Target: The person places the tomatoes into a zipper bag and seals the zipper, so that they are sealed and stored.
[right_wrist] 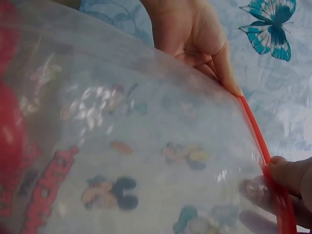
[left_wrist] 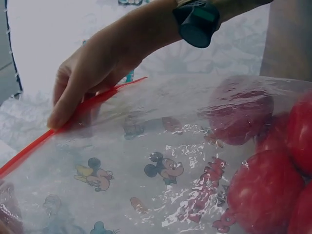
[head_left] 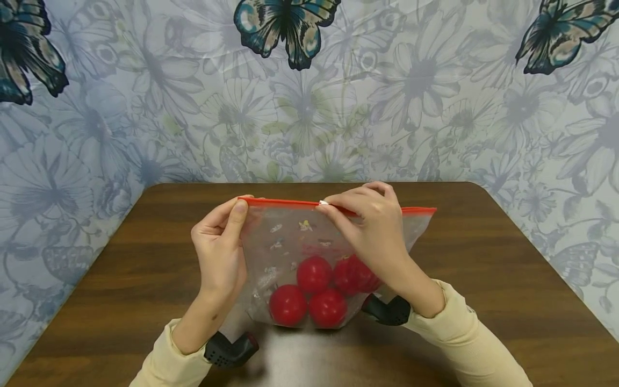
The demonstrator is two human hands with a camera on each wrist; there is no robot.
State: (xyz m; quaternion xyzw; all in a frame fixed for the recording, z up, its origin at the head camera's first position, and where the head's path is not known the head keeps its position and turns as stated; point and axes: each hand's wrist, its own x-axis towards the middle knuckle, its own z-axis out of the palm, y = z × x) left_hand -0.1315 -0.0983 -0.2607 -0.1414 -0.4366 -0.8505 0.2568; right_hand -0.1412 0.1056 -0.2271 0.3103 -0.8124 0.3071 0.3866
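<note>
Between both hands hangs a clear zip bag (head_left: 263,252) with a red zip strip (head_left: 285,202) along its top edge and cartoon prints on its face. Several round red tomatoes (head_left: 287,305) lie at the bottom of the bag. My left hand (head_left: 220,247) pinches the strip's left end, thumb on the near side. Further right, my right hand (head_left: 379,223) pinches the strip past its middle, and a small white piece (head_left: 322,202) shows at its fingertips. The left wrist view shows the right hand (left_wrist: 97,68) on the strip; the right wrist view shows the left hand (right_wrist: 190,34) at the corner.
A brown wooden table (head_left: 121,295) lies under the bag. Behind it hangs a pale flowered cloth (head_left: 309,129) with butterflies. A black wrist device (head_left: 229,349) sits at the left cuff, another (head_left: 387,310) at the right.
</note>
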